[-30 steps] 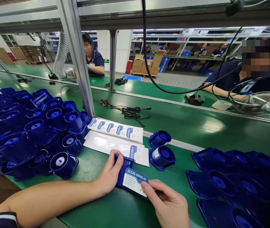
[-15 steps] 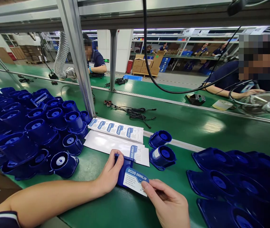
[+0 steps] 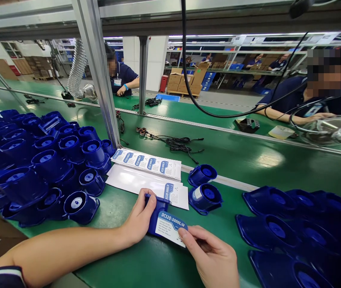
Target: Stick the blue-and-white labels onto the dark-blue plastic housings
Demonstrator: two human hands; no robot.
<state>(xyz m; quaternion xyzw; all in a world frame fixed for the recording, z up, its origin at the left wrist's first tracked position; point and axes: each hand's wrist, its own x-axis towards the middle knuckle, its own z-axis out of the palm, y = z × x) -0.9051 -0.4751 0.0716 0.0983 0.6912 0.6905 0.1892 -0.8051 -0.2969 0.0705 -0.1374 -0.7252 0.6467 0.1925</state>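
Note:
My left hand (image 3: 138, 222) is closed round a blue plastic housing (image 3: 158, 208) lying on the green bench in front of me. A white and blue label (image 3: 170, 229) marked DCS2Q-5000L/H lies on the housing's side. My right hand (image 3: 214, 258) pinches the label's right edge against the housing with thumb and fingers. Just beyond the housing lie a nearly bare sheet of label backing (image 3: 146, 185) with one label left and a full sheet of labels (image 3: 148, 163).
A heap of blue housings (image 3: 35, 160) fills the left. Two housings (image 3: 204, 186) stand beyond the sheets, and several flatter blue parts (image 3: 293, 224) lie on the right. Black wires (image 3: 174, 143) lie on the green conveyor belt. Other people work across the line.
My hands and the housing have stayed put. The black wires on the belt have drifted to the right. The far person behind the post has shifted an arm.

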